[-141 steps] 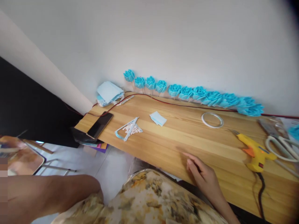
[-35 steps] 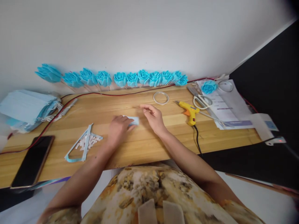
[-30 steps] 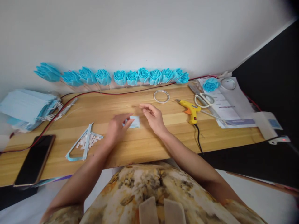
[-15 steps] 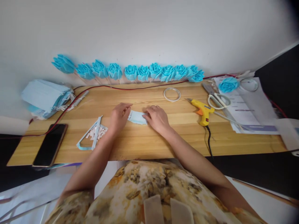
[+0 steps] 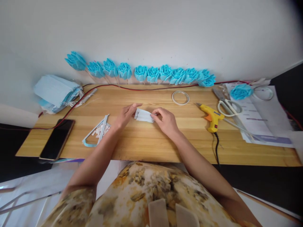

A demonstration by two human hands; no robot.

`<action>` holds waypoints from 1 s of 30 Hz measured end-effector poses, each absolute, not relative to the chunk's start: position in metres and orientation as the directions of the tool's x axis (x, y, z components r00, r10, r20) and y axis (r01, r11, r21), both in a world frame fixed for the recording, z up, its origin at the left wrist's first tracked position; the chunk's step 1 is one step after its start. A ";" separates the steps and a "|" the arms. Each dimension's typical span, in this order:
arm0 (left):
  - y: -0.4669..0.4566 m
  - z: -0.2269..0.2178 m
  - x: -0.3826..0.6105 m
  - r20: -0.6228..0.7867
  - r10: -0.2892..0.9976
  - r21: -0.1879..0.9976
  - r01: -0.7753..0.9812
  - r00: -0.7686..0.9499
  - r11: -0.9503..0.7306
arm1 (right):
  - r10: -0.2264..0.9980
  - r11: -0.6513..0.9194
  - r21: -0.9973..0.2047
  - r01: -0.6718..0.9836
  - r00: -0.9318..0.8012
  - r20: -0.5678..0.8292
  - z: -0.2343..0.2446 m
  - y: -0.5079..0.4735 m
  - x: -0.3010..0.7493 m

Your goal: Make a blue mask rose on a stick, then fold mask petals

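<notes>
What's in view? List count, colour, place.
Fabric piece: at least one, pale blue, centre
Flowers: about twelve, blue, back and far right
Mask pile: one, pale blue, back left
Phone: one, black, front left
Strips: several, blue, beside phone
Scraps: many, whitish, among strips
Rings: two, whitish, back right
Glue gun: one, yellow, right
Scissors: one, white-handled, right
Papers: several, white, far right
Cable: one, red-black, back
Table: one, brown, beneath
Clothing: floral, bottom
Left hand: one, bare, centre
Right hand: one, bare, centre
</notes>
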State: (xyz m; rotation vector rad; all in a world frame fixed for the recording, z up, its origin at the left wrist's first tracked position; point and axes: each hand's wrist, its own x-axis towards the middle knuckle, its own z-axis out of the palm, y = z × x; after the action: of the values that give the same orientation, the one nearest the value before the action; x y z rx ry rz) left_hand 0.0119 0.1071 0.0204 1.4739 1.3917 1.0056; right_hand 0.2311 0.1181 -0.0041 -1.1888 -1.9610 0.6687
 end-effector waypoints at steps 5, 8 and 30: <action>0.110 0.013 0.014 -0.036 0.991 0.991 0.136 0.126 0.019 | 0.910 0.412 -0.787 0.459 -0.257 0.327 -0.001 0.116 0.230; 0.110 0.008 0.016 -0.041 0.993 0.994 0.107 0.108 0.030 | 0.914 0.403 -0.813 0.421 -0.232 0.333 0.001 0.113 0.229; 0.106 0.010 0.027 -0.032 0.998 0.999 -0.028 -0.053 0.031 | 0.970 0.237 -0.926 0.295 -0.132 0.206 0.009 0.113 0.230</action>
State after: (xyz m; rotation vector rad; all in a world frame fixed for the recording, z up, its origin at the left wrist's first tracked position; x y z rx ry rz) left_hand 0.0270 0.1059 0.0101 1.1402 1.2426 1.2374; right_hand 0.2305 0.1132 0.0088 -1.2076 -1.6096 0.9420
